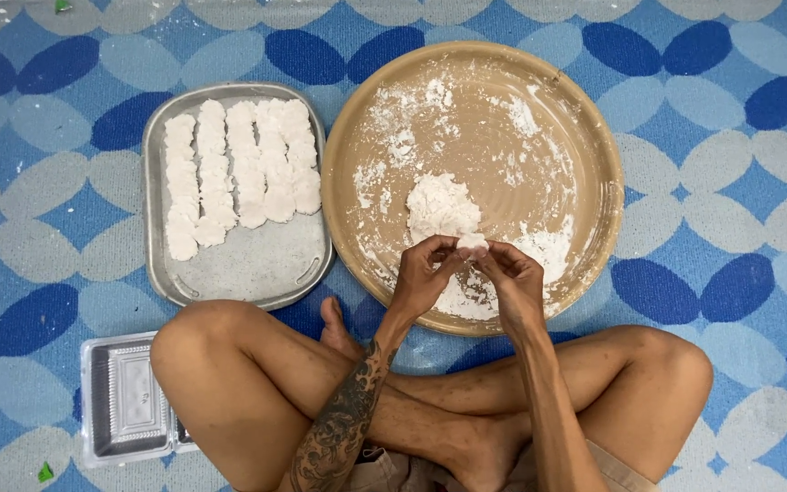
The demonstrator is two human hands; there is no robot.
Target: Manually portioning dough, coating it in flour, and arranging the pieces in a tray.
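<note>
I sit cross-legged on a patterned mat. My left hand (pixel 423 276) and my right hand (pixel 512 278) meet over the near rim of a large round tan tray (pixel 585 118), both pinching a small white dough piece (pixel 473 242) between the fingertips. Just beyond it a larger lump of white dough (pixel 442 206) rests in the middle of the tray, with white flour scattered around it. To the left stands a rectangular metal tray (pixel 257 264) holding several rows of shaped white dough pieces (pixel 240 169).
A clear plastic container (pixel 125 401) lies on the mat by my left knee. My bent legs fill the bottom of the view. The blue and grey patterned mat (pixel 730 210) spreads all around.
</note>
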